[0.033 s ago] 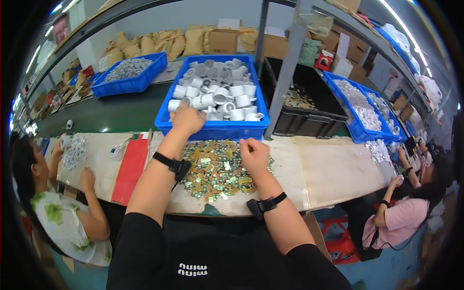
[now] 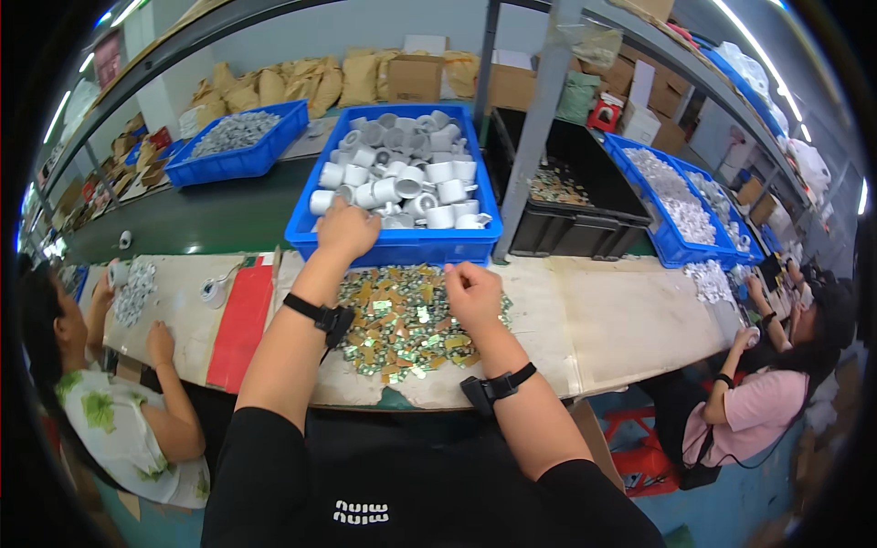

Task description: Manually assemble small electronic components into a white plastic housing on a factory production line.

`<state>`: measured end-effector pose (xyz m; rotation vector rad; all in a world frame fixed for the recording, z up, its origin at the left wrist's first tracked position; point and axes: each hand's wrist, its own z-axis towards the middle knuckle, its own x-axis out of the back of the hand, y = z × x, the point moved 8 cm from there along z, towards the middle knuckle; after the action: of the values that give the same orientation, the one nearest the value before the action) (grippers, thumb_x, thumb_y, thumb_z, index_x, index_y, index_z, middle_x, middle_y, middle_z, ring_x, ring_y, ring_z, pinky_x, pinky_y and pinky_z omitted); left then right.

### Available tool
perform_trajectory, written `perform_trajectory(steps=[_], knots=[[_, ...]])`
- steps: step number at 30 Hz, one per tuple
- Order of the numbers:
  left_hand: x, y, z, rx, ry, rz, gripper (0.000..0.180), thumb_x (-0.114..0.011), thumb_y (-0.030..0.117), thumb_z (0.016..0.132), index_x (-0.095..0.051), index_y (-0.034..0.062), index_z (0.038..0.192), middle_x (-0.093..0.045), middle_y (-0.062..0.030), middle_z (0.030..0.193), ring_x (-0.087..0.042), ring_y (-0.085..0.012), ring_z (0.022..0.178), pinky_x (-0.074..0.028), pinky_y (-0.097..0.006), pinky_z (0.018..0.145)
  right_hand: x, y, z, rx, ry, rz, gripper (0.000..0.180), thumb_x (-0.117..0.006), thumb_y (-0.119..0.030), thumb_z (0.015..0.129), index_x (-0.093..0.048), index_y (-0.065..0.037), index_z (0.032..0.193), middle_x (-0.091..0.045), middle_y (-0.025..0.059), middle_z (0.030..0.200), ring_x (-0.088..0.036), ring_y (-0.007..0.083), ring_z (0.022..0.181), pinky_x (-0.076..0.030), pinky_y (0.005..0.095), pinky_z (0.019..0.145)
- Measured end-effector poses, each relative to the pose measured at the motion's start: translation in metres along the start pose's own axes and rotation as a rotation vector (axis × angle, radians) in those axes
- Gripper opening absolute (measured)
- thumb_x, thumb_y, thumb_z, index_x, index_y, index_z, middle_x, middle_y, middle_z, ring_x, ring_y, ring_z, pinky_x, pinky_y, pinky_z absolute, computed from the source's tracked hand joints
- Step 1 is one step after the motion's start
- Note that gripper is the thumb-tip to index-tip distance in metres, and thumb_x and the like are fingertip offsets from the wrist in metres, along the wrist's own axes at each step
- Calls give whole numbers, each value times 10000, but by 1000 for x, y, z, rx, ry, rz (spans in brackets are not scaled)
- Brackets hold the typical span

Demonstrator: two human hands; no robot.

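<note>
Head view: mid-frame, green-and-gold pieces (image 2: 395, 321) on your tabletop (image 2: 630, 320), your right hand (image 2: 475, 294) curled at their upper right; beyond, your left hand (image 2: 348, 228) at white cups (image 2: 387, 190) in the blue bin (image 2: 402, 248). Whether either grip pinches anything, I cannot tell.

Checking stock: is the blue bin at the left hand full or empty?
Nearly full: white parts lie heaped across the blue bin.

left hand (image 2: 350, 226) reaches into a blue bin (image 2: 411, 248) of white cup-shaped parts (image 2: 406, 185), right hand (image 2: 472, 290) by chips (image 2: 402, 320).
</note>
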<state>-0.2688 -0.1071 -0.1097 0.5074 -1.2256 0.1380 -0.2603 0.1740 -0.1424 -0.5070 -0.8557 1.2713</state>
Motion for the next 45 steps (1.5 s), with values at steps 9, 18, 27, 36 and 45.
perform_trajectory(steps=[9, 18, 27, 36, 45], knots=[[12, -7, -9, -125, 126, -325, 349, -729, 329, 886, -798, 73, 1113, -745, -238, 1095, -722, -308, 986, -514, -437, 972, -10, 12, -2, -75, -41, 99, 316, -729, -189, 926, -638, 0, 689, -551, 91, 540, -472, 167, 467, -372, 353, 479], [23, -66, -38, -106, 458, -1519, 368, -714, 26, 943, -671, -45, 1302, -693, -91, 1218, -650, -166, 1070, -499, -304, 959, -8, 19, -4, -17, -26, 27, 350, -712, -170, 961, -612, 3, 674, -521, 3, 519, -424, 60, 484, -341, 294, 454], [12, -66, -65, -346, 427, -1235, 336, -764, 23, 899, -626, -4, 1205, -673, -99, 1138, -662, -154, 1015, -537, -281, 869, -13, 44, -7, -99, 23, 172, 318, -679, -131, 990, -632, 1, 704, -553, -15, 558, -496, 57, 433, -383, 277, 407], [8, -76, -65, -148, 502, -1417, 159, -669, 78, 990, -570, 9, 1094, -590, -14, 799, -536, -60, 738, -424, -222, 677, 7, 22, -2, -104, 155, 232, 337, -701, -135, 970, -594, -6, 678, -517, 9, 534, -445, 72, 500, -356, 292, 478], [-16, -101, -47, 77, 89, -2480, 319, -621, 337, 1019, -629, 52, 1163, -691, -97, 1050, -694, -233, 931, -570, -349, 659, 2, 23, -6, -122, 108, 172, 321, -685, -136, 984, -612, 15, 710, -548, -11, 595, -444, 60, 582, -375, 281, 538]])
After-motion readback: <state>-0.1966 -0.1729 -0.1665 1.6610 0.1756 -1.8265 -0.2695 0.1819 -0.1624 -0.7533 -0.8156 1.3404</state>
